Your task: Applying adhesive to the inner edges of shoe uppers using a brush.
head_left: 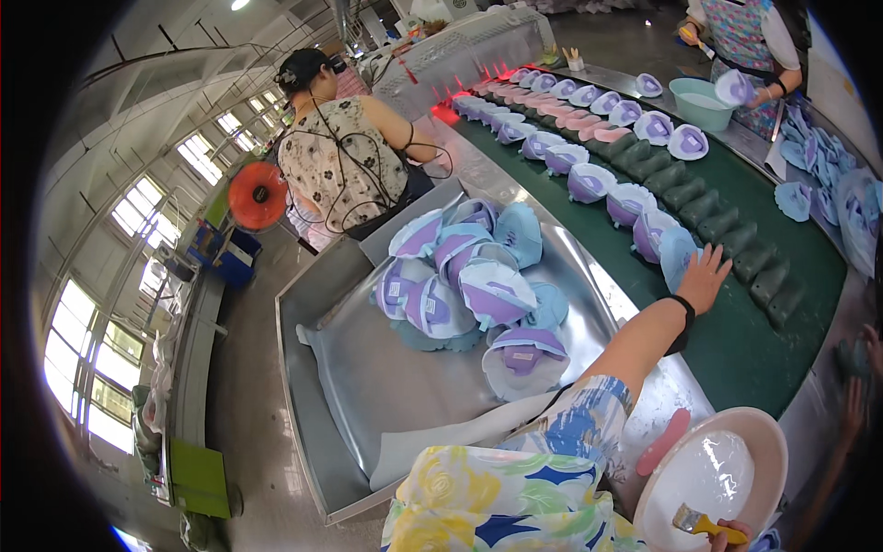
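My left hand (704, 281) reaches over the green belt (773, 377), fingers spread, beside a light-blue shoe upper (676, 253) at the near end of a row. Its fingertips seem to meet the upper's edge; the palm side is hidden. My right hand (732, 535), partly cut off at the lower edge, grips a paintbrush (699, 524) with a yellow handle. The bristles are over a pale pink basin (775, 451) of white liquid (708, 474). A pink insole-shaped piece (663, 442) lies beside the basin. Dark green shoe-shaped pieces (717, 225) line the belt's middle.
Lavender and light-blue uppers (497, 293) are heaped in a metal tray (405, 405) at left. Across the belt a co-worker (750, 46) holds a brush and an upper above a teal basin (701, 106). Another person (345, 156) sits beyond the tray, near an orange fan (259, 195).
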The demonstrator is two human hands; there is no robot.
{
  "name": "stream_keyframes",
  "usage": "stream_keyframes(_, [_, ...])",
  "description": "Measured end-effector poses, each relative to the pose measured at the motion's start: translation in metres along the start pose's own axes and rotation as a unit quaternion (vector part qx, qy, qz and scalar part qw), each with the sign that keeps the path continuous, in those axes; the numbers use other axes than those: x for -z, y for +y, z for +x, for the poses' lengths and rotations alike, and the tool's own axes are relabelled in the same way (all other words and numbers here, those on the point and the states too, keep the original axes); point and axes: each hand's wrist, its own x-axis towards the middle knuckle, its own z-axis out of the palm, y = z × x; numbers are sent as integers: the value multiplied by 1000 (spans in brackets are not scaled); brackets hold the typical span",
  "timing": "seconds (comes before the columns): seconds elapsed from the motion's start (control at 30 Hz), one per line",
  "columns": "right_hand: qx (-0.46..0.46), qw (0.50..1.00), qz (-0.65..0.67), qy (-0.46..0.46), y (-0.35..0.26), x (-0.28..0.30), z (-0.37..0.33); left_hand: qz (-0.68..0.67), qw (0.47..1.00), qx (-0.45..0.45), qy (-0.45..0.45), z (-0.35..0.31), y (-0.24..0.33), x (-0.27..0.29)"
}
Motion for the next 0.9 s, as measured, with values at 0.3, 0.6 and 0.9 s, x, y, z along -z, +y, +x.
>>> stream_keyframes(0.3, [-39, 997, -54, 42, -24, -1, -10, -32, 973, 57, -222, 18, -16, -41])
stream_keyframes(0.6, [-59, 994, -67, 66, -21, 10, -17, 113, 987, 18, -112, 12, -51, -45])
stream_keyframes(0.9, [7, 997, -74, 32, -31, -20, 11, -370, 885, -274, -64, -90, 11, 164])
